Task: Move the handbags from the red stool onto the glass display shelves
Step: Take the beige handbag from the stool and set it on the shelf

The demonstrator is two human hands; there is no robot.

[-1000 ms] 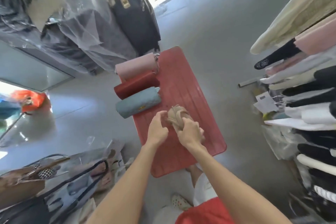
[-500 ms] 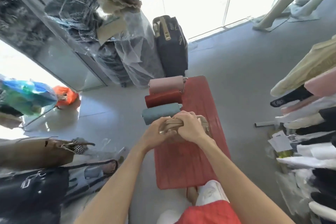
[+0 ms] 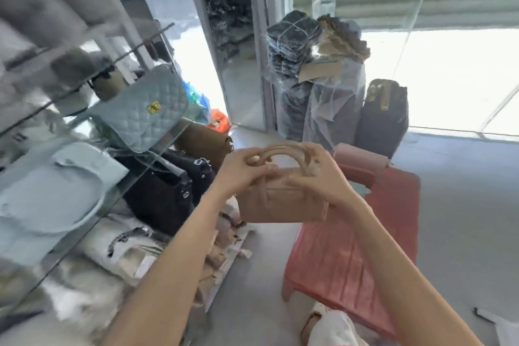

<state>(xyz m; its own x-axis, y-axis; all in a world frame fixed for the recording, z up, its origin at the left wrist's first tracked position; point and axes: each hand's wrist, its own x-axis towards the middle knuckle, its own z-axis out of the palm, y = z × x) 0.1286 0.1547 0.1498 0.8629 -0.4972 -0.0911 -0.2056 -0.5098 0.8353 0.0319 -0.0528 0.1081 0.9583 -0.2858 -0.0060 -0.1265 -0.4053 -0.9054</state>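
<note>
Both hands gripping tan bag (image 3: pixel 280 199): left hand (image 3: pixel 241 170) and right hand (image 3: pixel 317 174) curl round its arched handles. Smooth, boxy leather, held left of ribbed red stool (image 3: pixel 351 255).

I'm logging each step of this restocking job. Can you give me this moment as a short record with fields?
held item: tan handbag, lifted off the stool
left hand: grips its handle
right hand: grips its handle
red stool: pink bag visible at far end
glass shelf: quilted pale blue bag on it
step: carrying, not yet placed
</note>
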